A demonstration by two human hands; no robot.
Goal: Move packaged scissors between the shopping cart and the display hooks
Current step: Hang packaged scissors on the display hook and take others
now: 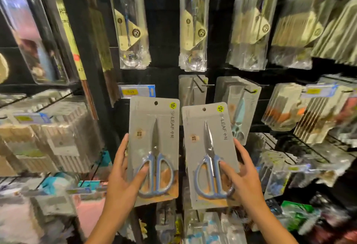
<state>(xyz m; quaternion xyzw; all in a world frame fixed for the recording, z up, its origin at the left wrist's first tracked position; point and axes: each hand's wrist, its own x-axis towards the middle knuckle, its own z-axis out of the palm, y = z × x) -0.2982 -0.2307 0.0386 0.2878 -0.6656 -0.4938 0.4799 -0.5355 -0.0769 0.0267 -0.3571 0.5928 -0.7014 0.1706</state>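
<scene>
Up front, left hand (123,178) gripping one scissors pack (153,147); right hand (241,176) another (209,153)

**Two scissor packs held up before the hooks**

The left scissors pack (153,147) is a grey card with blue-handled scissors, blades up, hang hole on top, upright. The right scissors pack (209,153) matches it and leans slightly left. Just above hangs a display hook (202,85) carrying similar grey packs.

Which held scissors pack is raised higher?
The pack in the left hand, left scissors pack; its hang hole sits above the right scissors pack's.
</scene>
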